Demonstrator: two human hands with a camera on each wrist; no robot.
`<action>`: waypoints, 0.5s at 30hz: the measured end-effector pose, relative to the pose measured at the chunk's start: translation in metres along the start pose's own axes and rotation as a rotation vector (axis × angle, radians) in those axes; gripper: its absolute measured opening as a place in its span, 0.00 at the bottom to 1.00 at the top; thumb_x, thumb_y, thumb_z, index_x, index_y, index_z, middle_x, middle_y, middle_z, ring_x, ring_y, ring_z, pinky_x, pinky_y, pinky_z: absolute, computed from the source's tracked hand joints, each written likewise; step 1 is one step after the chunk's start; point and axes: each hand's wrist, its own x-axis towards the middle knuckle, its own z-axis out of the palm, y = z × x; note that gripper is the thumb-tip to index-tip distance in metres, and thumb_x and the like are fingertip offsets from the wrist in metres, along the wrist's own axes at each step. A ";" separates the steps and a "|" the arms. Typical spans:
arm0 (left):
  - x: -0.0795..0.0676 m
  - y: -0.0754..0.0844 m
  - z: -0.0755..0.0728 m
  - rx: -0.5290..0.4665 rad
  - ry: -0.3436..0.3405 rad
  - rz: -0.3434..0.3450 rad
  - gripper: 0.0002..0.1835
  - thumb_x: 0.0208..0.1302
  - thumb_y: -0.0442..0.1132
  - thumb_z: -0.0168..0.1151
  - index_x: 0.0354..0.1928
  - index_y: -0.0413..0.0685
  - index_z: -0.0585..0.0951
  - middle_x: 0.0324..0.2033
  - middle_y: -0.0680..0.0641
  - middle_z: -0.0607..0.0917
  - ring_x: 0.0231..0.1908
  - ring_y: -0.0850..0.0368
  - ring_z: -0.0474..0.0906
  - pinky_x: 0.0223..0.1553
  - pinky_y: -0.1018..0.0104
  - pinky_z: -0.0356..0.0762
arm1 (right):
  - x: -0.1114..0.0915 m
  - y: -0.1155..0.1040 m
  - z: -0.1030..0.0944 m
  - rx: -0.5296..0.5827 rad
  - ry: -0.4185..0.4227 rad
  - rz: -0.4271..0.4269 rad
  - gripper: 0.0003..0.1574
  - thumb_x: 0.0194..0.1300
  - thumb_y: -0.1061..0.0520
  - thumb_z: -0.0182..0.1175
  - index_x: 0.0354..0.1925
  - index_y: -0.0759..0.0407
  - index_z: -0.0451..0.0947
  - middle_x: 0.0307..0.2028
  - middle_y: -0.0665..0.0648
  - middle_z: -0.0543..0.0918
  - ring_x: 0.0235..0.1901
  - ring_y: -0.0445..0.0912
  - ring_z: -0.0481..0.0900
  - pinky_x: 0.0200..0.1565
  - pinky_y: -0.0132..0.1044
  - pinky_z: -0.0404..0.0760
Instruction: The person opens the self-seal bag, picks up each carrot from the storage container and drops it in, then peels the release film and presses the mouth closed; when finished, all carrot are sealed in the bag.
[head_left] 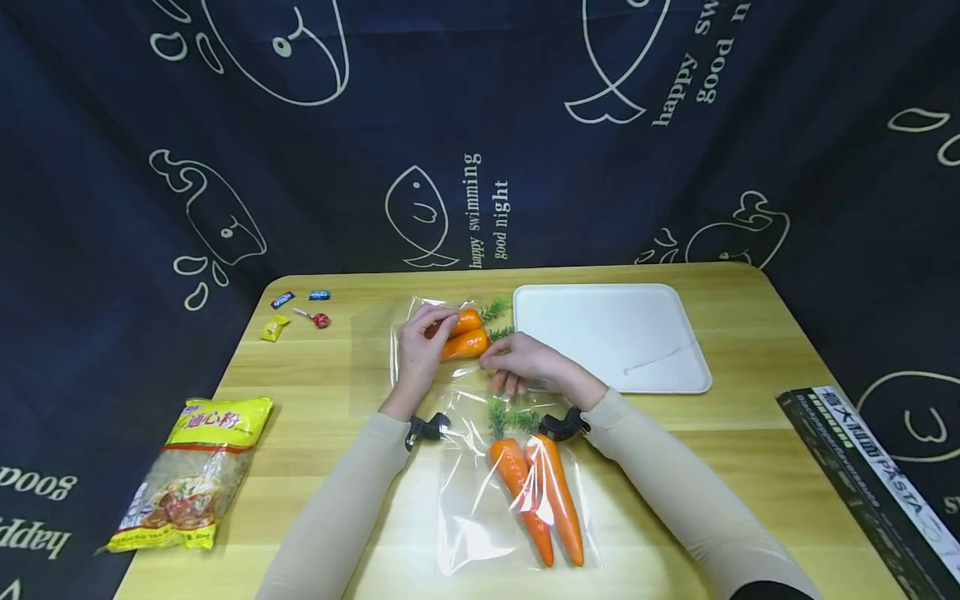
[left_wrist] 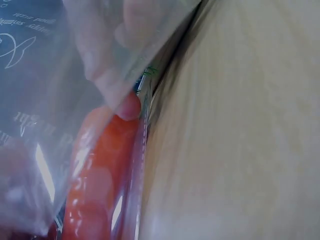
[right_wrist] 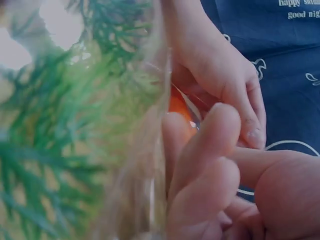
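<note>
Two orange carrots with green tops lie at a clear plastic bag near the back of the table. My left hand holds the bag at its left side, fingertips by the carrots. Through clear film in the left wrist view, a fingertip touches the thick end of a carrot. My right hand pinches the bag's edge between thumb and forefinger, right of the carrots; its other fingers curl loosely. A second clear bag with two larger carrots lies flat in front of my wrists.
A white tray stands behind my right hand. Several small wrapped candies and a red lollipop lie at the back left. A yellow pasta bag sits at the left, a long black pasta box along the right edge.
</note>
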 end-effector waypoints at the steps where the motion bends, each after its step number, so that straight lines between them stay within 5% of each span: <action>1: -0.001 0.000 0.000 0.003 -0.006 0.002 0.08 0.62 0.36 0.70 0.41 0.41 0.88 0.40 0.47 0.87 0.43 0.57 0.80 0.45 0.76 0.81 | 0.000 0.001 0.001 0.002 -0.010 0.013 0.18 0.75 0.52 0.56 0.54 0.62 0.80 0.22 0.60 0.86 0.12 0.42 0.77 0.14 0.30 0.74; 10: 0.010 0.013 -0.012 0.129 -0.053 0.030 0.06 0.63 0.37 0.70 0.40 0.44 0.89 0.37 0.51 0.88 0.36 0.58 0.78 0.36 0.70 0.77 | 0.004 0.001 0.001 0.021 -0.016 0.019 0.17 0.77 0.57 0.51 0.50 0.68 0.80 0.24 0.60 0.86 0.14 0.42 0.80 0.16 0.31 0.78; 15: 0.012 0.011 -0.010 0.109 -0.028 0.064 0.06 0.63 0.38 0.70 0.39 0.44 0.89 0.37 0.49 0.89 0.35 0.58 0.78 0.35 0.66 0.77 | 0.000 0.001 -0.006 0.012 0.115 -0.012 0.16 0.74 0.53 0.56 0.51 0.63 0.78 0.27 0.63 0.87 0.13 0.44 0.79 0.16 0.35 0.80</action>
